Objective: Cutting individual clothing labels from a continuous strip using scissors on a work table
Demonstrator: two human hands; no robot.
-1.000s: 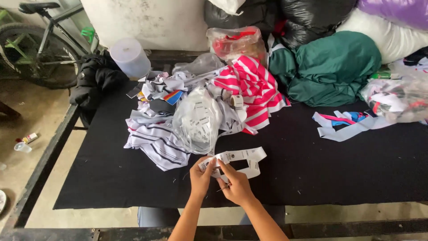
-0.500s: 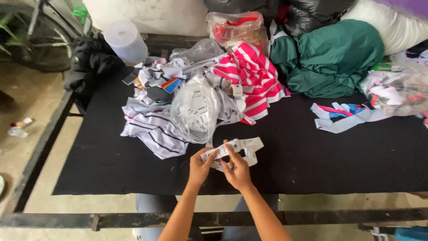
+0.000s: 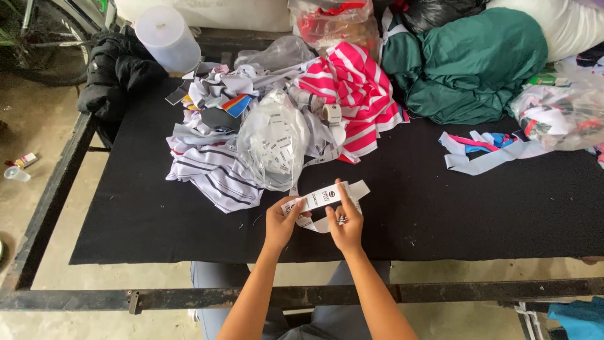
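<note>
Both hands meet over the near edge of a black-covered table (image 3: 440, 214). My left hand (image 3: 281, 221) and my right hand (image 3: 345, 221) each pinch a strip of white printed labels (image 3: 326, 197), which stretches between them and loops below. Just beyond the strip lies a clear plastic bag of more white labels (image 3: 275, 145). A grey and white striped garment (image 3: 214, 173) lies to the left of that bag.
A pink and white striped garment (image 3: 355, 88), a green cloth heap (image 3: 478, 63), loose fabric strips (image 3: 484, 151) and another filled clear bag (image 3: 560, 113) lie on the table. A white plastic container (image 3: 167, 38) and a black jacket (image 3: 116, 75) sit far left. A metal frame rail (image 3: 314, 294) runs below.
The view has shifted a little towards the table. My hands have kept hold of the label strip and worked along it, with the strip now stretched flatter between them.
</note>
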